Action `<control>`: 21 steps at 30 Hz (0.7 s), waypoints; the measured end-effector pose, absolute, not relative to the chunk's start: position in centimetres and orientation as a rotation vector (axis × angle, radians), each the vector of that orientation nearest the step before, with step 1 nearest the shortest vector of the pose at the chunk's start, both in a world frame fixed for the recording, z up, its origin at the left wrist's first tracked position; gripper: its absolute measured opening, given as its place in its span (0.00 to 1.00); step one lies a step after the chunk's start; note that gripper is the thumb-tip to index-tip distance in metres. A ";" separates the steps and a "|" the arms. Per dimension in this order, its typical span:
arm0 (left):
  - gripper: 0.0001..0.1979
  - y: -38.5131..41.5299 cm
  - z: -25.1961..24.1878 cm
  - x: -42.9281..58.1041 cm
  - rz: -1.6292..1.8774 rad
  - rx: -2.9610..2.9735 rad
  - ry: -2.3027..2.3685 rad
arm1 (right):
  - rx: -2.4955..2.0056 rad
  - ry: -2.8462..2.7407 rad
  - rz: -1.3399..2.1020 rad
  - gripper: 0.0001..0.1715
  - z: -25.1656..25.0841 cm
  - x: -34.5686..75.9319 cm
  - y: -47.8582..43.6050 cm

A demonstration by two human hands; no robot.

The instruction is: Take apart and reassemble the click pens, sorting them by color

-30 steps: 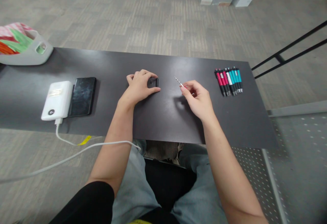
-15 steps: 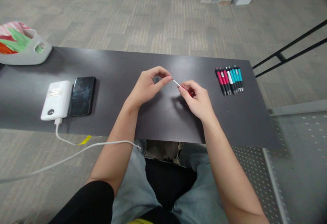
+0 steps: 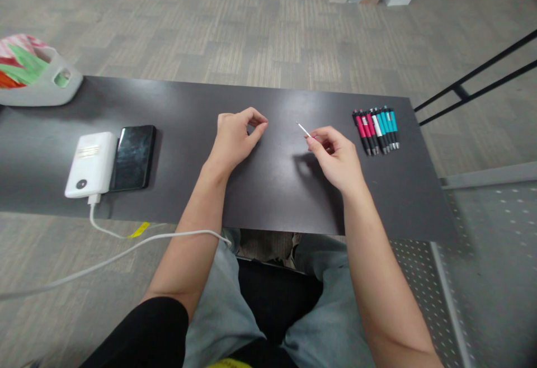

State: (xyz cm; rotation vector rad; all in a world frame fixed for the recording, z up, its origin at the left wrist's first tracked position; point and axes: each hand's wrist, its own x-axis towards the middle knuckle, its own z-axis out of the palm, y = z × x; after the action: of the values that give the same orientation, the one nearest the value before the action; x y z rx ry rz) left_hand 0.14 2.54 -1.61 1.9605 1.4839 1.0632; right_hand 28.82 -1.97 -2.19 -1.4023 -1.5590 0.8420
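Observation:
My right hand [image 3: 334,152] is over the table's right half, its thumb and fingers closed on a thin white pen refill [image 3: 304,130]. The refill points up and to the left, tip exposed. A trace of red shows at the fingertips; the rest of what lies in the palm is hidden. Away to the left, my left hand [image 3: 237,136] has curled fingers, with the thumb close to the index finger. Whatever it holds is hidden. Right of my right hand, several retractable pens [image 3: 376,131] lie side by side in a row: pinkish red, white and turquoise, with black grips.
On the dark table [image 3: 188,133], a white power bank [image 3: 91,164] lies against a black phone [image 3: 133,157] at left. Its white cable [image 3: 163,237] crosses my left forearm. A light basket [image 3: 62,85] with colourful cloth stands at the far left. A black rail [image 3: 474,91] rises at right.
My hands have drawn apart: the right moved right with the refill, and the left moved slightly left. The refill's tip has come away from the left fingertips.

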 end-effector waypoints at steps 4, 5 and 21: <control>0.10 1.8 -1.6 0.7 0.835 2.098 1.542 | -1.407 -1.568 0.858 0.19 -2.5 28.7 -1.9; 0.11 1.7 -1.7 0.9 0.807 2.127 1.538 | -1.407 -1.570 0.859 0.19 -2.5 28.7 -1.9; 0.15 2.2 -2.6 0.8 0.815 2.120 1.575 | -1.397 -1.602 0.858 0.20 -2.6 28.3 -2.0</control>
State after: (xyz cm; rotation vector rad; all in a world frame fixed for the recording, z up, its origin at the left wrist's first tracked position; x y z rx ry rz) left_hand 0.80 2.22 -2.63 2.1203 1.5750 0.8153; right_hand 28.28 -1.99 -2.56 -1.3969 -1.6016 0.8575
